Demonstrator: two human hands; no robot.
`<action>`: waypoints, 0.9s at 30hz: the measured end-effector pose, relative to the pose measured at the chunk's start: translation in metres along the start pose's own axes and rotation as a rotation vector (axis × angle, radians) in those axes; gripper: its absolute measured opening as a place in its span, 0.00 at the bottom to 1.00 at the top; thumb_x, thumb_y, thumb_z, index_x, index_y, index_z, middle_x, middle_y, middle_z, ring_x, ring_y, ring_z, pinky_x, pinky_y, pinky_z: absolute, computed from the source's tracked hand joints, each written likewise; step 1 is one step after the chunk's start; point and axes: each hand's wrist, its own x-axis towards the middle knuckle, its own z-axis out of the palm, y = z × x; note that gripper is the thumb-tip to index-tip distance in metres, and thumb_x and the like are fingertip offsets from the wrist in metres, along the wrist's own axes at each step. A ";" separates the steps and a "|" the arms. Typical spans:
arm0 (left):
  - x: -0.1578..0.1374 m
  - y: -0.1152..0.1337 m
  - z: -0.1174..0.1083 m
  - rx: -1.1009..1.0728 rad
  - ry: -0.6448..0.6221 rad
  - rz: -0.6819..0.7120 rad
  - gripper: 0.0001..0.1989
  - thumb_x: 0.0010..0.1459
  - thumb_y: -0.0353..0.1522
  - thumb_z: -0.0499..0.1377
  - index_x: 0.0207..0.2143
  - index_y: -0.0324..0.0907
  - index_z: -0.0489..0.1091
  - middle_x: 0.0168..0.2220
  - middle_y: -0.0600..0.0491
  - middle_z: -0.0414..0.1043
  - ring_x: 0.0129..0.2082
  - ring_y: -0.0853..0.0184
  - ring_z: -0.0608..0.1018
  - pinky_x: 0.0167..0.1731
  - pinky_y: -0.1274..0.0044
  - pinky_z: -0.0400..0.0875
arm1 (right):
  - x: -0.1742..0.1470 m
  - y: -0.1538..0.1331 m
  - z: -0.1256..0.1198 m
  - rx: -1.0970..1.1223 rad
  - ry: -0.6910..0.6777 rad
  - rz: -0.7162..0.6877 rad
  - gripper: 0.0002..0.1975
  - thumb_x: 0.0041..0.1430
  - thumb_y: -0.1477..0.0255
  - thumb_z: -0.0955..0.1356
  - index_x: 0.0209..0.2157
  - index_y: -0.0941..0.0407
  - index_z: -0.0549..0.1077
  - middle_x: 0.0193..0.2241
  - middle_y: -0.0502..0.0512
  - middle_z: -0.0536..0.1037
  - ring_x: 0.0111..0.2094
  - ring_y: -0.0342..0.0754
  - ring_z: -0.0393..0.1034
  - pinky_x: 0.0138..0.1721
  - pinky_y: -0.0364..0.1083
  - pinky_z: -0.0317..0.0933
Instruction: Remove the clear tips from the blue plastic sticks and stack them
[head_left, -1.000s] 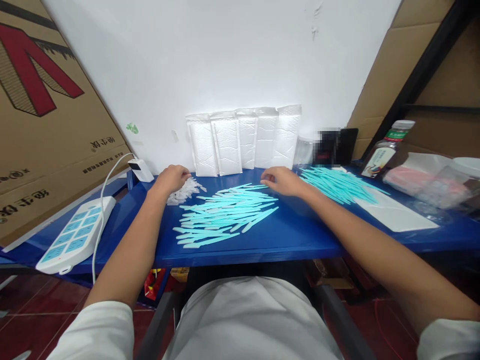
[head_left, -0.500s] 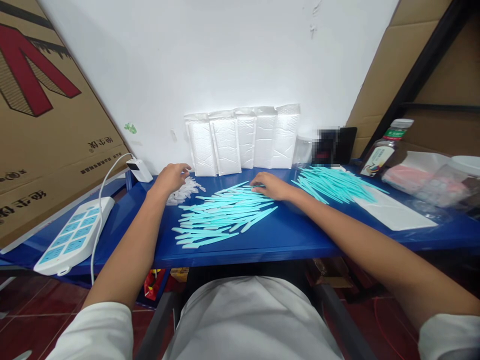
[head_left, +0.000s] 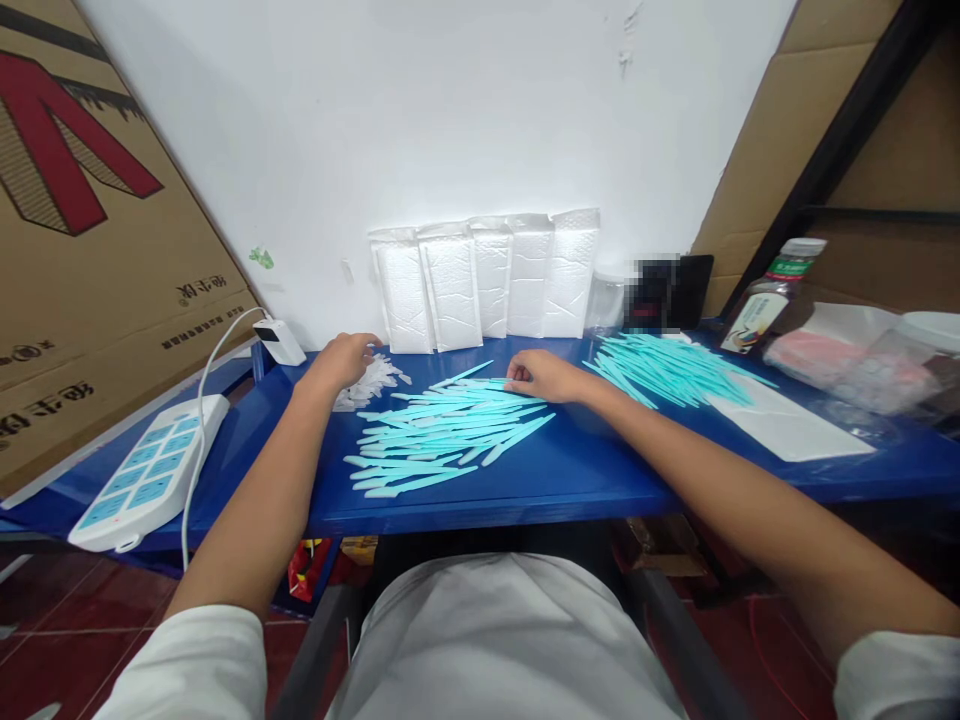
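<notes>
My right hand [head_left: 545, 376] is at the far right edge of a loose pile of slim turquoise plastic sticks [head_left: 442, 430] with pale ends. Its thumb and fingertips pinch the end of one turquoise stick [head_left: 487, 384]. My left hand [head_left: 343, 358] hovers beside and partly above a heap of small clear-white plastic pieces [head_left: 375, 378], fingers slightly bent and apart. Nothing shows in it, though its palm side is hidden. A second pile of turquoise sticks [head_left: 667, 368] lies to the right of my right hand.
White padded mailers [head_left: 491, 280] lean on the wall behind the blue table [head_left: 600, 490]. A flat white mailer [head_left: 802, 425] lies under the right pile. Farther right stand a bottle [head_left: 766, 300] and plastic bags [head_left: 847, 360]. A power strip [head_left: 154, 465] with a white cable is on the left.
My right hand's fingers have closed into a pinch on a turquoise stick at the pile's far edge. My left hand has dropped slightly beside the clear-white pieces.
</notes>
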 end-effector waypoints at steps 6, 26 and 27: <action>-0.003 0.019 -0.004 0.008 0.093 0.107 0.18 0.67 0.37 0.57 0.53 0.40 0.80 0.48 0.43 0.83 0.51 0.50 0.82 0.53 0.63 0.74 | -0.006 -0.011 -0.005 -0.013 -0.077 0.015 0.10 0.67 0.67 0.71 0.43 0.59 0.77 0.40 0.61 0.82 0.36 0.50 0.74 0.36 0.45 0.62; -0.030 0.121 0.037 -0.260 0.052 0.602 0.20 0.74 0.44 0.54 0.44 0.40 0.79 0.42 0.43 0.80 0.48 0.53 0.77 0.48 0.63 0.72 | -0.014 -0.029 -0.011 -0.251 -0.050 -0.101 0.07 0.75 0.72 0.63 0.45 0.59 0.72 0.45 0.64 0.75 0.37 0.51 0.70 0.39 0.47 0.58; -0.029 0.121 0.037 -0.266 0.049 0.600 0.19 0.74 0.43 0.54 0.43 0.40 0.78 0.42 0.43 0.79 0.47 0.53 0.77 0.47 0.63 0.72 | -0.015 -0.029 -0.012 -0.238 -0.034 -0.108 0.07 0.75 0.72 0.63 0.45 0.59 0.71 0.46 0.64 0.75 0.38 0.51 0.70 0.39 0.47 0.58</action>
